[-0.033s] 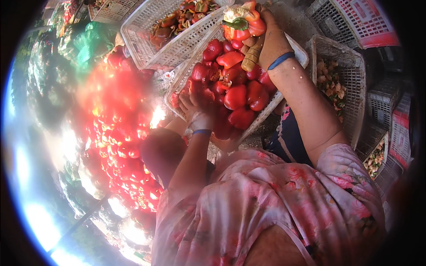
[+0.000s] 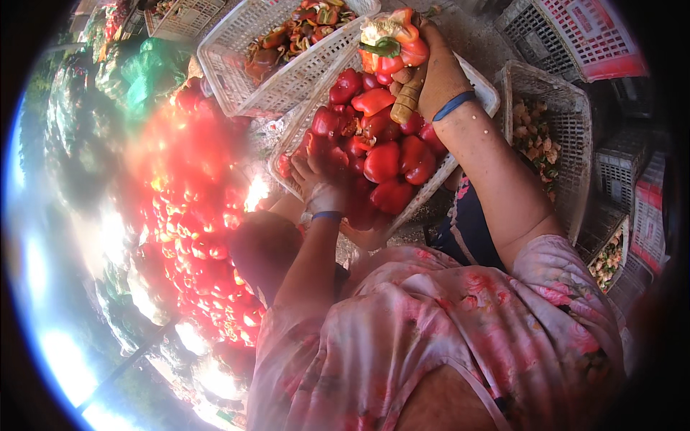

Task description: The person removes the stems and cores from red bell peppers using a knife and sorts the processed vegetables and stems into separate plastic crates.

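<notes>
My right hand, a blue band at its wrist, is closed round a short wooden-handled tool; its working end is hidden. At that hand's fingertips is a cut red bell pepper, its pale seed core and green stem part showing. Both are above a white plastic crate filled with whole and opened red bell peppers. Over the peppers at the crate's left side, my left hand rests with fingers spread, also banded in blue. Shadow and glare blur what lies under its fingers.
Another white crate with pepper scraps stands beyond, at the far left. On the right is a crate of pale cores, with stacked crates behind. A big heap of red peppers lies left in glare, near a green net bag.
The pepper and my right hand have shifted very slightly left and down. My left hand stays over the peppers almost unmoved.
</notes>
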`<state>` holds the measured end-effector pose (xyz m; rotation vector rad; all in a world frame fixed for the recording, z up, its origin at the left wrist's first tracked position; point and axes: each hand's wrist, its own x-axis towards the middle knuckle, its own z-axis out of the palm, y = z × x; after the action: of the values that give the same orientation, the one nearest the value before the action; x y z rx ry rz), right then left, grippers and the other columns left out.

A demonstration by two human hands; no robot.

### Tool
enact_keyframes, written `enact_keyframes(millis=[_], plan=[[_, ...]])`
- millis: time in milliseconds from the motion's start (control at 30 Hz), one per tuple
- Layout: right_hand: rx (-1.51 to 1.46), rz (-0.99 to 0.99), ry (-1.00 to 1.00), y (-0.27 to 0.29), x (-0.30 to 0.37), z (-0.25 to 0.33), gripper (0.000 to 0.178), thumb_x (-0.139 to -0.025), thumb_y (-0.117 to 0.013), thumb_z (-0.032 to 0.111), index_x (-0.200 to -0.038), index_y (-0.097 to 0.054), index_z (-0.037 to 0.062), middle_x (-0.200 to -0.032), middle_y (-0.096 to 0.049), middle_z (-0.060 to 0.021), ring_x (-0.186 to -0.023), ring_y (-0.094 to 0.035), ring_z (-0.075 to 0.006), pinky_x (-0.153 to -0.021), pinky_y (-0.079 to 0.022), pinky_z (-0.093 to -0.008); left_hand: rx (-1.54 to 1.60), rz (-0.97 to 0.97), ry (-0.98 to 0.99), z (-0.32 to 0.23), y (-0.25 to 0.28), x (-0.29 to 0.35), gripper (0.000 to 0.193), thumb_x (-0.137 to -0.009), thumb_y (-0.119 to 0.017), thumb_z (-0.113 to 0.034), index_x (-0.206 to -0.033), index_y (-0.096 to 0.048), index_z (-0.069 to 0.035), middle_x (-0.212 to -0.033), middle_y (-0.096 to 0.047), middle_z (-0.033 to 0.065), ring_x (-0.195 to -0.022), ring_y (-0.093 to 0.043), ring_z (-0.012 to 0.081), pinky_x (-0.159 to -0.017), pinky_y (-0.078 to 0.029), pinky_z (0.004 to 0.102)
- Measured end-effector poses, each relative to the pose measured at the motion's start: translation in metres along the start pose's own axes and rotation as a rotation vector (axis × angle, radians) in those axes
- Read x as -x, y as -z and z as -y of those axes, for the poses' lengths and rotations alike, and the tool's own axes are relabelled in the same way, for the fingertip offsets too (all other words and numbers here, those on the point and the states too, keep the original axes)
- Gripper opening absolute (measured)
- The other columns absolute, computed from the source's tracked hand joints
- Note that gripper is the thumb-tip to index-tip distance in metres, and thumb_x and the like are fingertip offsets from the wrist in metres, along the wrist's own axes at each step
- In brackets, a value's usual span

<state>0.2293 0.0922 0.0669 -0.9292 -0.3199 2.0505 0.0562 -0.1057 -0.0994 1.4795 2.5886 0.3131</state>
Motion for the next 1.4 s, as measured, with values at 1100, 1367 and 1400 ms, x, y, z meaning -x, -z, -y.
enact_keyframes(millis=[1100,1367,1400], plan=[[1.051,0.658,0.461,-0.020,-0.022,-0.102,0.040,-0.079,-0.067,0.030,-0.115,-0.062,0.0127,-0.110,-0.060,-0.0050,-0.094,-0.058,-0.0230,-0.078,-0.048,-0.0361,1.448,0.560,-0.041,-0.010,0.156,-0.087,0.026,-0.086,-0.070,-0.009,-0.110,-0.064,-0.001,-0.093,-0.070,0.0043,-0.086,-0.064,0.0100,-0.077,-0.052,0.0262],[1.564,0.641,0.582,-0.028,-0.038,-0.126,0.056,-0.084,-0.072,0.038,-0.127,-0.057,0.0046,-0.097,-0.070,-0.0099,-0.090,-0.067,-0.0192,-0.077,-0.054,-0.0328,1.727,-0.020,0.162,0.035,0.160,-0.133,0.020,-0.095,-0.057,-0.023,-0.100,-0.059,-0.004,-0.077,-0.056,0.0029,-0.059,-0.052,0.0112,-0.051,-0.042,0.0256],[1.786,0.672,0.793,-0.030,-0.039,-0.134,0.059,-0.081,-0.073,0.040,-0.125,-0.058,0.0045,-0.094,-0.070,-0.0112,-0.089,-0.069,-0.0225,-0.075,-0.054,-0.0349,1.778,-0.033,0.188,0.040,0.167,-0.135,0.014,-0.099,-0.051,-0.017,-0.095,-0.058,-0.006,-0.076,-0.053,-0.0009,-0.063,-0.049,0.0082,-0.054,-0.042,0.0242]])
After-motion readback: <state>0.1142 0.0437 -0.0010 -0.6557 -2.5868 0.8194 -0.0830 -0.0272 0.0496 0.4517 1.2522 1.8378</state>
